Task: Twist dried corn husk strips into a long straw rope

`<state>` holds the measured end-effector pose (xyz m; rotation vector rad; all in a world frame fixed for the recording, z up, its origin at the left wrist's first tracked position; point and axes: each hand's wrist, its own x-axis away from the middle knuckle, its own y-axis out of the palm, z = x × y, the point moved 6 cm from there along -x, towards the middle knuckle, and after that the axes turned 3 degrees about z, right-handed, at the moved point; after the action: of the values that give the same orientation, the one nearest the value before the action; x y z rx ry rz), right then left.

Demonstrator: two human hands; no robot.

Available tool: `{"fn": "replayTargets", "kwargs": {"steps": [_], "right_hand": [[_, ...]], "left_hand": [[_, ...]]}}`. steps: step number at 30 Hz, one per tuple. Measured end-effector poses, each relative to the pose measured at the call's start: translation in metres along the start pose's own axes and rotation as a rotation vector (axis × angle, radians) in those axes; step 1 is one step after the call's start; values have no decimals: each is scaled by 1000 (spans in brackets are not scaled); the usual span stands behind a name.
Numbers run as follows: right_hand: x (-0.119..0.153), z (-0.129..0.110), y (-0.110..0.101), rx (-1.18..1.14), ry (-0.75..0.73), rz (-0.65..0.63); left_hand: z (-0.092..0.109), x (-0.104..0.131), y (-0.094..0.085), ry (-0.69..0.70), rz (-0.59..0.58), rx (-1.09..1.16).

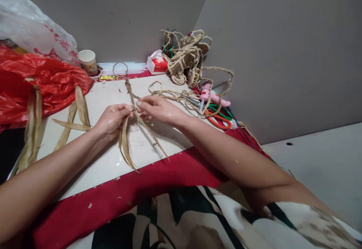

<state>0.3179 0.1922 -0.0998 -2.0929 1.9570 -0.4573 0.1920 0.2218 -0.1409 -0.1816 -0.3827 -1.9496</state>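
Observation:
My left hand pinches a cord of dried leaf strips where its twisted part ends, thumb against fingers. Loose ends hang below the grip: a broad, flat leaf strip and a narrower twisted strand pointing toward the board's near edge. Just right of the cord is my right hand, its fingers curled and their tips close together at the cord; what they hold is hidden. Under both hands lies a white board with small scraps on it. More dried leaf strips rest on its left side.
Braided rope is heaped at the back right. Near it are a pink glue gun, orange-handled scissors and a tissue pack. A paper cup, clear sticks and a red plastic bag stand along the back left.

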Motion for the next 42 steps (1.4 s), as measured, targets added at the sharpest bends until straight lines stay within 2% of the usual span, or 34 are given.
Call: {"fn": "replayTargets", "kwargs": {"steps": [3,6,9,13,17,19,22,25,28,32,38,42], "right_hand": [[-7,23,32,-345,219,-284],[-9,31,43,-521,293,-367],[-11,30,38,-528,235,-369],[-12,27,27,-421,137,-380],[-14,27,24,-419,132,-386],[-15,27,25,-496,158,-391],[-11,29,31,-607,273,-461],[-8,30,35,-619,345,-515],[-10,30,32,-541,291,-474],[-13,34,31,-475,262,-469],[-9,39,40,-707,387,-510],[-4,38,43,-837,423,-437]], "left_hand": [[1,1,1,1,-7,-11],[2,2,1,-1,-2,-15],[4,2,1,-6,-1,14],[7,1,1,19,9,42],[8,1,1,31,9,47],[8,1,2,44,-3,54],[8,1,2,70,-21,45],[9,1,0,88,-11,2],[8,1,0,104,-1,-36],[5,-1,3,126,-46,-46],[6,-1,1,241,-31,-158],[11,2,3,332,-47,-295]]}}
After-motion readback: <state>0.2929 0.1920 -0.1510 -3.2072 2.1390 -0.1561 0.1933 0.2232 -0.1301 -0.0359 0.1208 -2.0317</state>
